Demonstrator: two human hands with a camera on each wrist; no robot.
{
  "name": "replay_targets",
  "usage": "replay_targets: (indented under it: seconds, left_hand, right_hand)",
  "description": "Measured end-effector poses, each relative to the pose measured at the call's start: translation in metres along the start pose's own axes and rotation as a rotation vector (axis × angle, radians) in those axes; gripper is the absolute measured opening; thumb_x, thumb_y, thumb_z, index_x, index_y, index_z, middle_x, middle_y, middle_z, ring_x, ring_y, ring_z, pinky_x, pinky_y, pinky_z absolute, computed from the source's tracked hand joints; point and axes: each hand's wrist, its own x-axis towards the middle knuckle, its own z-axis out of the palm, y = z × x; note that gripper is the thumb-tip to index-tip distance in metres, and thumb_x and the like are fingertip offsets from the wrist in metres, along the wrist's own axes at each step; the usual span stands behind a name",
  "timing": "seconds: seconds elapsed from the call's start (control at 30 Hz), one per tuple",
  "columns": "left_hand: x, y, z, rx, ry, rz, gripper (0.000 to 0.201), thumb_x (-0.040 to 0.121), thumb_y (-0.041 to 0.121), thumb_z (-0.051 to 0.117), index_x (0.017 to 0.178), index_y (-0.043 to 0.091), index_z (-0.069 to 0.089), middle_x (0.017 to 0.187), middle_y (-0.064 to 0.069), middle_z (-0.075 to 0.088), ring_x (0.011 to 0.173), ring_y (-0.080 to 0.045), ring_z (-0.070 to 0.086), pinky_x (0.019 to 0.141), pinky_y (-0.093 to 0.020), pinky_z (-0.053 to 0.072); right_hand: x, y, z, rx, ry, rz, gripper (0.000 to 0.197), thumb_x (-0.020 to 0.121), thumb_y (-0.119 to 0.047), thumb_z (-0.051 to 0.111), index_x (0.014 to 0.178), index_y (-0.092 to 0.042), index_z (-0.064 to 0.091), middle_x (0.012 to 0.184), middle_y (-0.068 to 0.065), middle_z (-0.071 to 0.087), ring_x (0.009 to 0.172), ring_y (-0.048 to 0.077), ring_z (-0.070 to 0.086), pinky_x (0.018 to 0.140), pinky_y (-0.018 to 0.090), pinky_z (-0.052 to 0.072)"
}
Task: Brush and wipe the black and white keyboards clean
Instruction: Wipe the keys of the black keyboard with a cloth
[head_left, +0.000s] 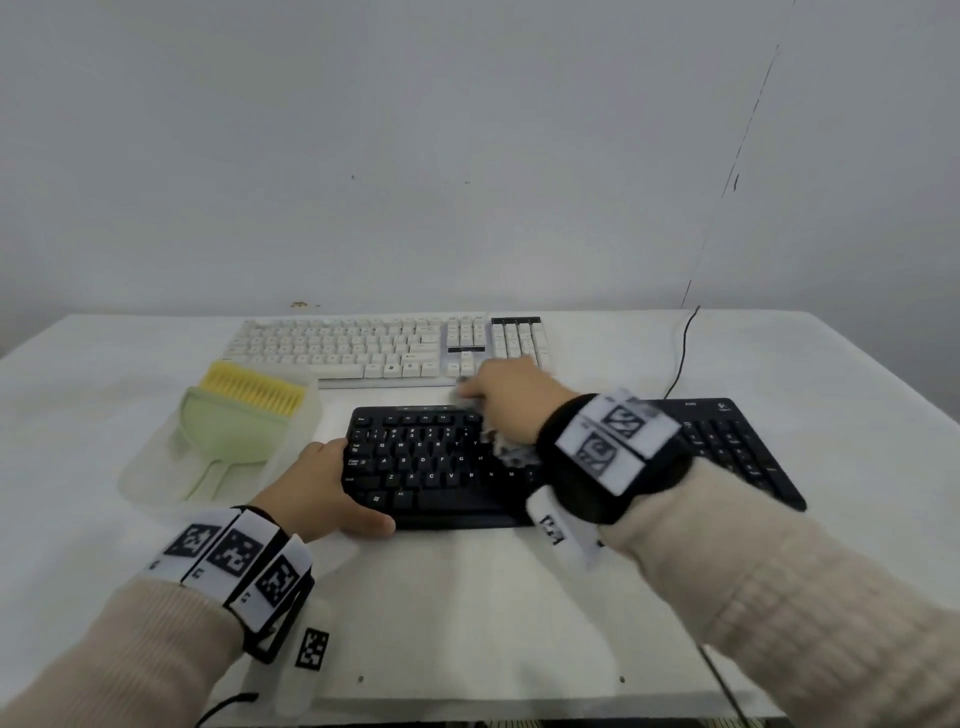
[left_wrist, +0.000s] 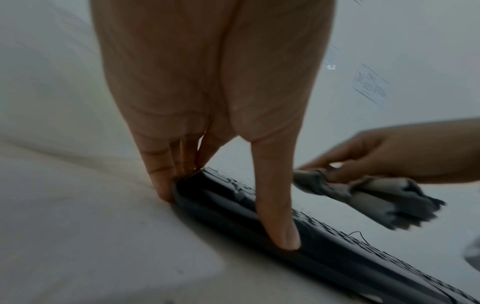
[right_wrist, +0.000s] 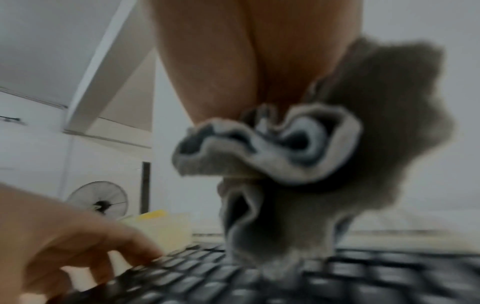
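The black keyboard (head_left: 441, 467) lies on the table (head_left: 467, 597), nearer than the white keyboard (head_left: 384, 345). Its left end is gripped by the left hand (head_left: 322, 493), thumb along the front edge. A bunched grey cloth (right_wrist: 280, 164) is clutched in the right hand (head_left: 506, 395), trailing onto the black keys.

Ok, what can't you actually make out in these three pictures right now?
- Black keyboard: head view, its middle keys sit behind the right hand and wristband.
- Cloth: right wrist view, motion blur hides whether it touches the keys.
- White keyboard: head view, legends too small to read.
- Brush: its handle blurs through the translucent dustpan.
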Motion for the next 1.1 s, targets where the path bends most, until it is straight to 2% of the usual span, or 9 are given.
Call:
replay_targets:
  seconds: [0.1, 0.17, 0.27, 0.43, 0.63, 0.8, 0.97, 1.03, 1.1]
  left_hand:
    - [-0.005, 0.010, 0.000, 0.030, -0.005, 0.016, 0.062, 0.030, 0.050, 0.074, 0.086, 0.031, 0.055, 0.100, -0.002, 0.062, 0.102, -0.022, 0.056, 0.086, -0.036, 0.051]
    - [-0.008, 0.022, 0.002, 0.142, -0.028, 0.029, 0.038, 0.050, 0.043, 0.074, 0.076, 0.031, 0.049, 0.101, -0.003, 0.063, 0.104, -0.025, 0.056, 0.076, -0.024, 0.044]
    - [-0.012, 0.035, 0.004, 0.212, 0.001, 0.036, 0.021, 0.078, 0.026, 0.068, 0.089, 0.022, 0.050, 0.109, -0.008, 0.063, 0.107, -0.025, 0.056, 0.063, -0.013, 0.031]
    - [-0.009, 0.021, -0.001, 0.162, -0.008, 0.006, 0.063, 0.045, 0.048, 0.071, 0.097, 0.019, 0.053, 0.101, -0.006, 0.061, 0.102, -0.024, 0.054, 0.074, -0.025, 0.042]
    - [-0.013, 0.026, -0.001, 0.116, -0.033, 0.054, 0.039, 0.065, 0.035, 0.077, 0.073, 0.032, 0.039, 0.085, 0.008, 0.041, 0.100, -0.018, 0.041, 0.071, -0.020, 0.037]
    - [-0.012, 0.017, -0.002, 0.066, -0.017, -0.019, 0.065, 0.064, 0.032, 0.084, 0.113, 0.021, 0.043, 0.101, 0.007, 0.036, 0.099, -0.011, 0.039, 0.082, -0.025, 0.038]
    - [-0.010, 0.018, -0.002, 0.092, -0.012, -0.007, 0.057, 0.063, 0.031, 0.084, 0.106, 0.021, 0.048, 0.099, 0.005, 0.039, 0.098, -0.013, 0.041, 0.080, -0.025, 0.039]
    - [-0.012, 0.022, -0.003, 0.148, -0.008, 0.021, 0.040, 0.067, 0.028, 0.080, 0.087, 0.025, 0.046, 0.094, 0.005, 0.043, 0.101, -0.017, 0.042, 0.079, -0.026, 0.040]
    - [-0.012, 0.025, -0.003, 0.212, -0.012, 0.044, 0.036, 0.071, 0.031, 0.077, 0.094, 0.021, 0.051, 0.100, -0.002, 0.050, 0.105, -0.021, 0.045, 0.086, -0.027, 0.043]
  right_hand:
    - [0.025, -0.049, 0.015, -0.066, -0.028, -0.093, 0.033, 0.090, -0.001, 0.044, 0.065, -0.022, 0.039, 0.077, -0.003, 0.041, 0.095, 0.023, 0.039, 0.103, 0.041, 0.038]
    - [0.038, -0.072, 0.024, -0.083, -0.048, -0.110, 0.018, 0.091, -0.005, 0.045, 0.077, -0.016, 0.045, 0.079, -0.002, 0.037, 0.104, 0.024, 0.039, 0.092, 0.034, 0.038]
    - [0.046, -0.088, 0.034, -0.144, -0.080, -0.135, 0.006, 0.095, -0.011, 0.043, 0.090, -0.012, 0.047, 0.079, 0.000, 0.035, 0.109, 0.029, 0.038, 0.084, 0.035, 0.034]
    - [0.039, -0.086, 0.038, -0.205, -0.069, -0.142, 0.006, 0.095, -0.010, 0.041, 0.093, -0.013, 0.046, 0.076, -0.001, 0.031, 0.116, 0.033, 0.037, 0.078, 0.033, 0.032]
    - [0.020, -0.062, 0.033, -0.158, -0.040, -0.087, 0.007, 0.091, -0.001, 0.041, 0.088, -0.007, 0.043, 0.074, 0.000, 0.032, 0.116, 0.032, 0.038, 0.079, 0.032, 0.035]
    - [0.009, -0.038, 0.027, -0.200, -0.119, 0.036, 0.026, 0.089, 0.001, 0.042, 0.066, -0.011, 0.036, 0.072, -0.002, 0.030, 0.096, 0.027, 0.034, 0.082, 0.034, 0.037]
    - [0.005, -0.057, 0.016, -0.212, -0.051, 0.077, 0.023, 0.097, -0.013, 0.045, 0.113, -0.004, 0.058, 0.119, 0.010, 0.056, 0.122, 0.035, 0.038, 0.093, 0.037, 0.041]
    - [0.012, -0.073, 0.019, -0.178, 0.001, -0.005, 0.026, 0.095, -0.008, 0.043, 0.116, -0.006, 0.058, 0.117, 0.009, 0.053, 0.122, 0.036, 0.037, 0.095, 0.038, 0.040]
    - [0.020, -0.090, 0.027, -0.132, -0.017, -0.067, 0.024, 0.094, -0.006, 0.040, 0.109, -0.008, 0.059, 0.105, 0.006, 0.047, 0.120, 0.035, 0.037, 0.090, 0.037, 0.040]
